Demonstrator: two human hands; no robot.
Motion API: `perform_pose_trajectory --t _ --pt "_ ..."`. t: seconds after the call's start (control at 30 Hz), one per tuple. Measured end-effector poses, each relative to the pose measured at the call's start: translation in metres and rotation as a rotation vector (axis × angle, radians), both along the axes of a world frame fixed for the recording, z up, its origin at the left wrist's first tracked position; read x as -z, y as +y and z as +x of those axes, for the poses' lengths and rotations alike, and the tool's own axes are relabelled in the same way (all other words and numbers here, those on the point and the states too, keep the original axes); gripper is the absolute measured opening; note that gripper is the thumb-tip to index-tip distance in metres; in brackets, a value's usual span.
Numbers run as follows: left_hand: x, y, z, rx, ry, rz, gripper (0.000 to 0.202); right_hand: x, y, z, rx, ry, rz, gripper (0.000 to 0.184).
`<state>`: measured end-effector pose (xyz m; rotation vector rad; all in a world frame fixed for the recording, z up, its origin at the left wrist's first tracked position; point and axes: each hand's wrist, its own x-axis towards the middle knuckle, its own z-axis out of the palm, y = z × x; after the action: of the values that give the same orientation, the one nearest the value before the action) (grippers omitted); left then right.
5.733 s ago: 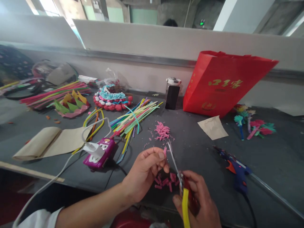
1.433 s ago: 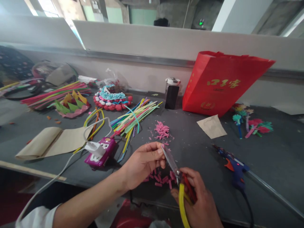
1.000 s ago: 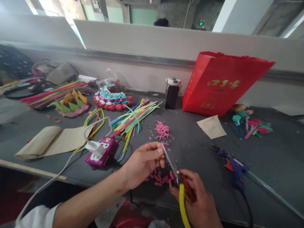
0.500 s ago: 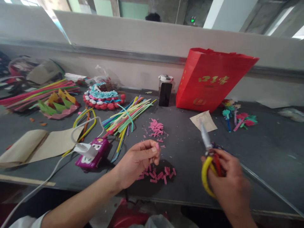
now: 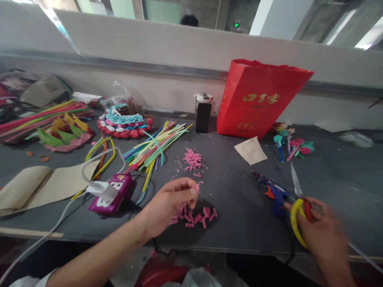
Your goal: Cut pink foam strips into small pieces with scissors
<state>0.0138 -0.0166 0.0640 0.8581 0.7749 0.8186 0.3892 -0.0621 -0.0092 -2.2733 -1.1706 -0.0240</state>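
Note:
My left hand (image 5: 175,201) pinches a small pink piece (image 5: 197,188) between thumb and fingertips, above the table. Just under it lie loose pink cut strips (image 5: 206,216), partly hidden by the hand. Farther back sits a pile of pink bits (image 5: 192,158). At the right, my right hand (image 5: 321,229) is closed around scissors (image 5: 296,181) with yellow and red handles, blades pointing away from me. A blue glue gun (image 5: 278,199) with an orange trigger lies beside the scissors, close to my right fingers.
Behind stand a red paper bag (image 5: 260,107), a phone (image 5: 203,117) and a bottle (image 5: 202,97). Coloured sticks (image 5: 158,145), a purple power strip (image 5: 112,195) with a white cord, and brown paper (image 5: 68,177) lie left. Tan paper (image 5: 250,150) and small flowers (image 5: 295,145) are right.
My right hand has moved right with the scissors, uncovering the glue gun. My left hand keeps its pinch in nearly the same place. The whole view has shifted slightly.

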Motion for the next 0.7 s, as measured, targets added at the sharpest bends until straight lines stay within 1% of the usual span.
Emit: perform_pose_trajectory --t 0.1,0.3,0.43,0.6,0.7 --pt "0.002 0.001 0.001 0.003 0.007 0.000 0.012 0.001 0.003 -0.002 0.061 0.046 -0.068 0.050" --pt "0.002 0.003 -0.001 -0.010 0.004 -0.004 0.010 -0.003 0.001 -0.001 -0.001 0.025 -0.067 0.056" --pt "0.001 0.004 -0.001 -0.017 0.002 0.000 0.009 -0.006 -0.001 -0.002 0.026 0.034 -0.109 0.052" --pt "0.000 0.003 0.000 -0.010 0.016 0.003 0.009 0.004 -0.003 0.003 -0.027 -0.009 -0.106 0.048" --pt "0.001 0.003 0.000 0.000 0.015 0.013 0.009 0.009 -0.004 0.009 -0.050 -0.062 -0.159 0.048"
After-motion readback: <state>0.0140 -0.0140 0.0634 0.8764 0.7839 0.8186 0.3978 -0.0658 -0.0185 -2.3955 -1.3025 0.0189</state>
